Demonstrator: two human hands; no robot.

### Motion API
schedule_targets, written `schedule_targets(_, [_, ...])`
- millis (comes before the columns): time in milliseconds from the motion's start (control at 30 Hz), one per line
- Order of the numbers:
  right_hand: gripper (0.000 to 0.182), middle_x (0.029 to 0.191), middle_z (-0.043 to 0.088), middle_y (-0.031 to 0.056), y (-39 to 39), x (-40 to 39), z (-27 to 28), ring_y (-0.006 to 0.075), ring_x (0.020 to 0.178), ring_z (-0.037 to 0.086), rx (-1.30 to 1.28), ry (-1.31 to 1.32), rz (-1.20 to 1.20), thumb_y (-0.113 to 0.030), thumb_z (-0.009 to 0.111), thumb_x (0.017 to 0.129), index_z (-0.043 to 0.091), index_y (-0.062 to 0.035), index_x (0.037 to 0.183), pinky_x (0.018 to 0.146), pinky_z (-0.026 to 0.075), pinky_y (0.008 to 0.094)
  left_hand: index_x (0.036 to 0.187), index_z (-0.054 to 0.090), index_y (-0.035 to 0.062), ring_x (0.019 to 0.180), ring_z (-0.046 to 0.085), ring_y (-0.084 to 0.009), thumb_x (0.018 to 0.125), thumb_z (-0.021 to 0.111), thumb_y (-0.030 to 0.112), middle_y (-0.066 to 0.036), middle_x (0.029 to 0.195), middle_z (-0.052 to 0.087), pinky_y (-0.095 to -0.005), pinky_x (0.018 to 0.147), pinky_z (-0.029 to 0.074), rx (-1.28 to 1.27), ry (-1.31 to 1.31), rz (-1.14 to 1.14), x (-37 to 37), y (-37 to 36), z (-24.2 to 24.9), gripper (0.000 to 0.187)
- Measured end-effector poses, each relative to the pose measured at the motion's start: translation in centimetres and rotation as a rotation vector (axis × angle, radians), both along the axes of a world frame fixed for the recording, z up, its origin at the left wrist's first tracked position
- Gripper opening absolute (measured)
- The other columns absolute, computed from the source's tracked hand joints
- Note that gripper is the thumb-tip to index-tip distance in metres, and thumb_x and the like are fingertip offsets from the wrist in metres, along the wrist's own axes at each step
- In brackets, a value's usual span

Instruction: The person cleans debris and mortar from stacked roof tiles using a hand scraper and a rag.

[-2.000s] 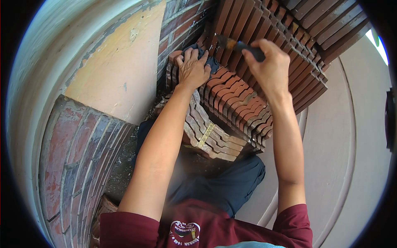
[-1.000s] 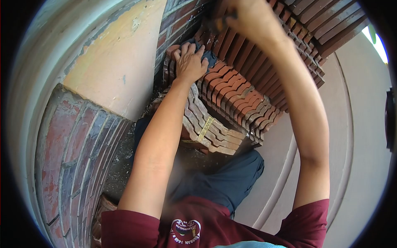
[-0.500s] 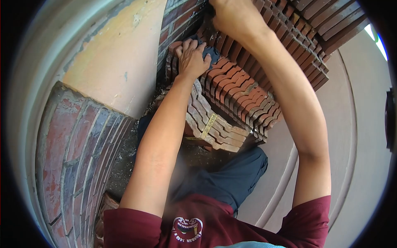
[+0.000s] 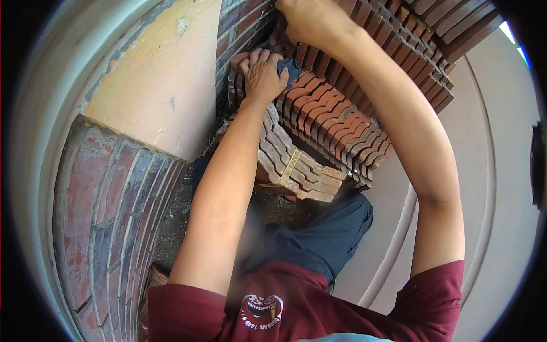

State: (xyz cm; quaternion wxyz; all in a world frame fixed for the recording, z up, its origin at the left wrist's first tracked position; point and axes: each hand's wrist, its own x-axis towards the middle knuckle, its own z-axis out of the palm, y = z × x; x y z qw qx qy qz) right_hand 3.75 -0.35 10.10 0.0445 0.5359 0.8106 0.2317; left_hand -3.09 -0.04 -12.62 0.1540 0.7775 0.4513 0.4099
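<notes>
Dk.-blue cloth [image 4: 293, 69]: L hand [image 4: 264, 78] holding it atop tiles [image 4: 315, 104], best pressing evenly; R hand [image 4: 310, 21] hiding fingers, can't tell.

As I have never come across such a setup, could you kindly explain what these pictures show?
There is no machine here: a person works bare-handed, filmed by a camera worn on the head, looking forward and down. Orange-red wavy-edged tiles stand in a row in front; paler tiles with a yellow strip across them lie nearer the dark trousers. The left hand rests on a dark cloth at the row's upper-left end. The right hand is at the picture's top edge; what it holds, if anything, cannot be made out.
</notes>
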Motion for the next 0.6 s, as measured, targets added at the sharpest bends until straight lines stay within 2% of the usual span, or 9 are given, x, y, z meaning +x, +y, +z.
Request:
schedule_targets(100, [0.015, 0.084, 0.07, 0.0239, -0.8, 0.2, 2.7, 0.0359, 0.084, 0.072, 0.051, 0.105, 0.033, -0.006, 0.058, 0.08, 0.069, 0.0039, 0.082, 0.077, 0.058, 0.0436, 0.111, 0.067, 0.0133, 0.131, 0.042, -0.0297, 0.082, 0.069, 0.029, -0.009, 0.12, 0.06, -0.051, 0.104, 0.026, 0.004, -0.012, -0.009, 0.0, 0.0, -0.2, 0.034])
schedule_targets(133, [0.012, 0.084, 0.07, 0.0238, -1.0, -0.1, 2.6, 0.0362, 0.084, 0.072, -0.031, 0.108, -0.038, -0.005, 0.061, 0.078, 0.07, 0.0029, 0.081, 0.075, 0.059, 0.0437, 0.112, 0.067, 0.0133, 0.131, 0.042, -0.0298, 0.082, 0.069, 0.029, -0.009, 0.12, 0.06, -0.0512, 0.104, 0.026, 0.01, -0.023, -0.01, 0.0, -0.2, -0.4, 0.034])
schedule_targets(233, [0.01, 0.084, 0.069, 0.0241, 0.0, 0.7, -0.8, 0.038, 0.083, 0.071, 0.004, 0.021, 0.024, -0.004, 0.065, 0.075, 0.07, 0.0028, 0.081, 0.074, 0.059, 0.0435, 0.113, 0.067, 0.0133, 0.131, 0.042, -0.0303, 0.082, 0.069, 0.03, -0.01, 0.121, 0.06, -0.0515, 0.105, 0.026, 0.034, -0.037, -0.005, 0.0, 0.2, -0.4, 0.035])
schedule_targets(367, [0.012, 0.086, 0.071, 0.0208, -1.0, 0.6, 2.4, 0.0355, 0.083, 0.072, 0.021, 0.014, 0.016, -0.007, 0.062, 0.078, 0.071, -0.0002, 0.082, 0.074, 0.059, 0.0431, 0.111, 0.069, 0.0116, 0.128, 0.044, -0.0289, 0.082, 0.069, 0.03, -0.009, 0.116, 0.061, -0.0478, 0.104, 0.027, 0.075, -0.017, 0.015, 0.0, 0.3, -0.4, 0.034])
schedule_targets(533, [0.014, 0.089, 0.071, 0.0223, 0.5, 1.7, -1.8, 0.0377, 0.087, 0.071, -0.017, -0.071, 0.027, -0.007, 0.071, 0.072, 0.071, 0.0018, 0.083, 0.078, 0.059, 0.042, 0.112, 0.069, 0.0116, 0.127, 0.045, -0.028, 0.082, 0.069, 0.029, -0.008, 0.114, 0.062, -0.0459, 0.104, 0.028, 0.1, -0.006, 0.034, 0.2, 0.2, -0.6, 0.035])
schedule_targets(600, [0.014, 0.089, 0.071, 0.0211, -1.2, 0.8, 1.7, 0.037, 0.087, 0.071, -0.013, 0.015, -0.029, -0.007, 0.07, 0.072, 0.072, 0.0016, 0.084, 0.079, 0.059, 0.0419, 0.112, 0.07, 0.0121, 0.127, 0.045, -0.028, 0.082, 0.069, 0.029, -0.008, 0.113, 0.062, -0.0459, 0.104, 0.028, 0.092, -0.012, 0.039, 0.1, 0.1, -0.6, 0.035])
